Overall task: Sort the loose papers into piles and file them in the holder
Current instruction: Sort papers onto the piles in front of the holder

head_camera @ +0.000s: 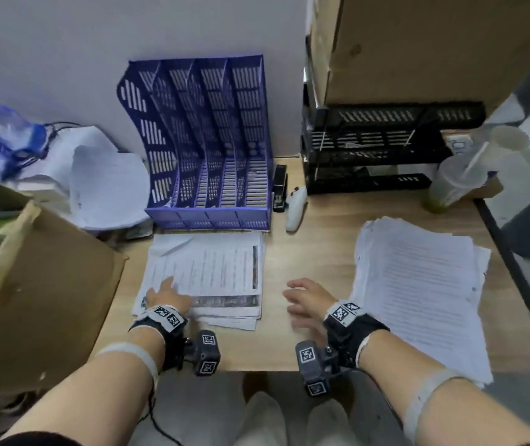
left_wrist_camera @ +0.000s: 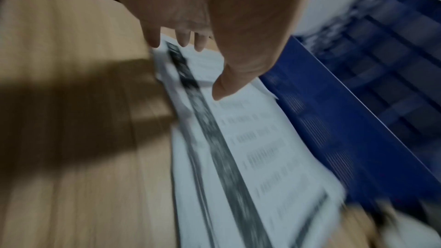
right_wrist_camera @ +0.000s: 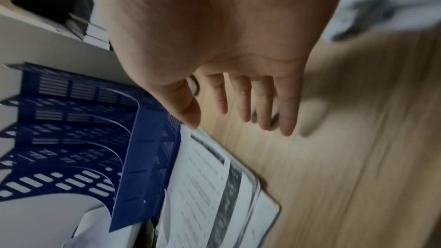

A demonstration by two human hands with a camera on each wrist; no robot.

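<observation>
1. Left hand (left_wrist_camera: 214, 16), fingers (left_wrist_camera: 152, 37) extended and loosely spread above a stack of printed papers (left_wrist_camera: 257, 148).
2. Papers lying on the wooden surface (left_wrist_camera: 71, 176), just beside the blue holder (left_wrist_camera: 346, 120).
3. View blurred; contact indeterminate.

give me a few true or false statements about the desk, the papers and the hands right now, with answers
1. The blue file holder already has papers filed in its slots. False: the slots look empty.
2. The left hand rests on the paper pile in front of the holder. True.
3. The right hand grips a sheet from the large stack of papers. False: it is open over bare desk and holds nothing.
4. A black stapler lies just right of the holder. True.
5. The plastic cup with a straw stands at the desk's left edge. False: it stands at the far right.
</observation>
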